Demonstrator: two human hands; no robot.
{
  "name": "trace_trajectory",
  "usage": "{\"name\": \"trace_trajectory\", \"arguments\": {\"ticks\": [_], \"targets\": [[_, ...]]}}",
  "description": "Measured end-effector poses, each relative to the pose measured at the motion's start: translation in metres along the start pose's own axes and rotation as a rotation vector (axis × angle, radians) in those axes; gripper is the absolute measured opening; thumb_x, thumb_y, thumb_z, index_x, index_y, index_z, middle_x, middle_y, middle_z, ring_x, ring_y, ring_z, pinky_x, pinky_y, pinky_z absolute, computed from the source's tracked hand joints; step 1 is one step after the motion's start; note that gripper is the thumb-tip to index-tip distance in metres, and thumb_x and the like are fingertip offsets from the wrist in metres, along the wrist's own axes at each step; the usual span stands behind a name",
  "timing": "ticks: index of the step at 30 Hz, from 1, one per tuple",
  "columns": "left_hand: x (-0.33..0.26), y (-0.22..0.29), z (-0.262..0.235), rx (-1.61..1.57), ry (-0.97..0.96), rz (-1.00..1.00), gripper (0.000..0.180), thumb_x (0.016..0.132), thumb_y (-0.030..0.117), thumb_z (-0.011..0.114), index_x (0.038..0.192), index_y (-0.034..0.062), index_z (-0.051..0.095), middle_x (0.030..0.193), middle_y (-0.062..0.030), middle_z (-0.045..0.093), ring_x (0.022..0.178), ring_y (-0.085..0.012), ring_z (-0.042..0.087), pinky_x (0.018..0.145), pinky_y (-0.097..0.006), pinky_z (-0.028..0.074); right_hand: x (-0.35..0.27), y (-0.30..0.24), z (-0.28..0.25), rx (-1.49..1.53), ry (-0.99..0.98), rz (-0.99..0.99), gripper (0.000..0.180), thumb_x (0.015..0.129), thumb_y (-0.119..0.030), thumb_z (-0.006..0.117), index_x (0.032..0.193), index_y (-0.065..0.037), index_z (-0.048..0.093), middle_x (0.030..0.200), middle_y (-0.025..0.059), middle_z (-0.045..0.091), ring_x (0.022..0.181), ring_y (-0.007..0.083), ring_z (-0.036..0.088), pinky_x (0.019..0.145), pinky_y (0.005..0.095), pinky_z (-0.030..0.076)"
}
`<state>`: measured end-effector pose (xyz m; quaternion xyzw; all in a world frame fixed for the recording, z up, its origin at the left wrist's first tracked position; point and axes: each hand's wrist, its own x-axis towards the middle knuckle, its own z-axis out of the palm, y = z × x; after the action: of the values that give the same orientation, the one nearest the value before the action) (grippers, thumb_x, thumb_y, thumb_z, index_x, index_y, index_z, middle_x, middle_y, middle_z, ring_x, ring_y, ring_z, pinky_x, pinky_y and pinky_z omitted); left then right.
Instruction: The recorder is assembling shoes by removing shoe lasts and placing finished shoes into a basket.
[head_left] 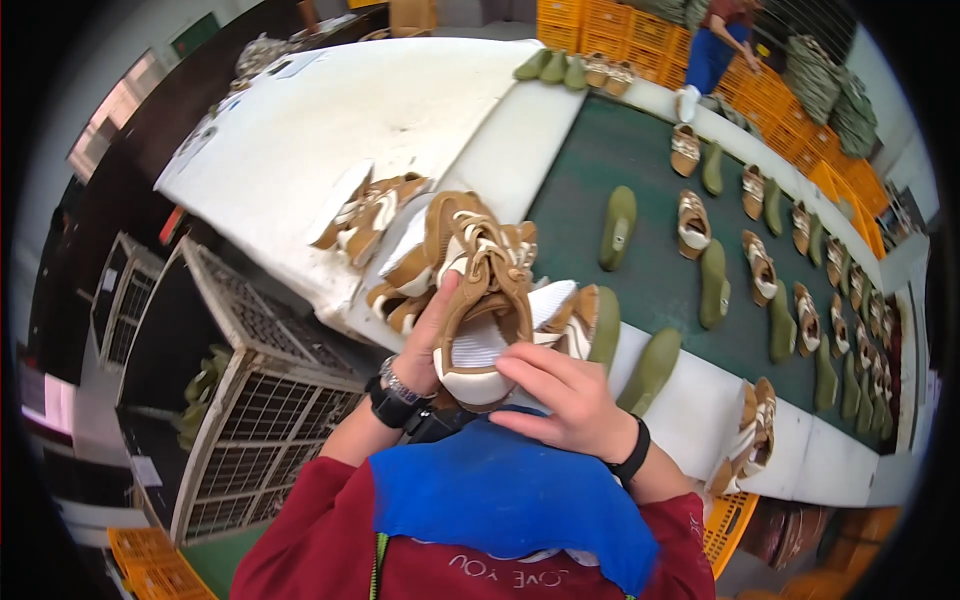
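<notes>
Along the left side, a wire cage [212,440] stands near the white table [330,130], where brown-and-white shoes [380,215] are heaped. The left hand [422,350] grips one shoe [495,295] before the person's chest, thumb along its collar, other fingers hidden. Its laces are threaded, and ribbed lining shows inside, so it looks emptied. The right hand [575,405], fingers close together, touches the heel rim. Rightward on the dark belt [570,190], more shoes [692,225] lie beside green forms [617,230], seemingly separated already but not yet picked up.
</notes>
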<state>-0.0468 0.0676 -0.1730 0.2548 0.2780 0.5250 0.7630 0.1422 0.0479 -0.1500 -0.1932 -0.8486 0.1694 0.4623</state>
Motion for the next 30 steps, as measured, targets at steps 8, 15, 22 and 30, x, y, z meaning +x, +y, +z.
{"name": "trace_trajectory", "arguments": {"ticks": [8, 15, 22, 30], "targets": [[0.023, -0.012, -0.030, 0.198, 0.052, -0.107, 0.056, 0.094, 0.039, 0.042, 0.136, 0.0049, 0.028, 0.127, -0.0153, 0.046, 0.117, -0.0228, 0.045, 0.097, -0.036, 0.037, 0.016, 0.055, -0.055, 0.164, -0.247, 0.505, 0.031, 0.072, -0.012, 0.070, 0.098, -0.005, 0.055, 0.082, 0.0074, 0.056, 0.064, 0.0151, 0.058, 0.056, 0.0261, 0.046], [0.007, 0.021, -0.062, 0.429, 0.126, 0.027, 0.040, 0.089, 0.013, 0.051, 0.124, -0.0019, 0.040, 0.111, -0.0146, 0.057, 0.103, -0.0202, 0.056, 0.090, -0.030, 0.044, 0.041, 0.254, -0.071, -0.148, -0.223, 0.669, 0.025, 0.070, -0.012, 0.067, 0.087, -0.004, 0.051, 0.080, 0.0140, 0.061, 0.078, 0.0280, 0.060, 0.069, 0.0349, 0.046], [-0.025, 0.027, -0.087, 0.451, 0.496, 0.145, 0.033, 0.089, 0.015, 0.051, 0.117, -0.0009, 0.044, 0.100, -0.0136, 0.059, 0.093, -0.0209, 0.058, 0.084, -0.030, 0.047, 0.014, 0.445, -0.006, -0.564, -0.362, 0.892, 0.023, 0.070, -0.011, 0.065, 0.091, -0.007, 0.055, 0.089, 0.0160, 0.062, 0.089, 0.0329, 0.058, 0.077, 0.0403, 0.046], [-0.001, 0.033, -0.053, 0.567, 0.307, 0.047, 0.053, 0.081, 0.028, 0.062, 0.120, -0.0013, 0.042, 0.106, -0.0144, 0.057, 0.103, -0.0244, 0.055, 0.092, -0.037, 0.042, -0.020, 0.443, -0.051, -0.427, -0.337, 0.936, 0.040, 0.072, -0.002, 0.048, 0.110, -0.011, 0.056, 0.109, 0.0188, 0.057, 0.103, 0.0347, 0.054, 0.085, 0.0376, 0.044]]}}
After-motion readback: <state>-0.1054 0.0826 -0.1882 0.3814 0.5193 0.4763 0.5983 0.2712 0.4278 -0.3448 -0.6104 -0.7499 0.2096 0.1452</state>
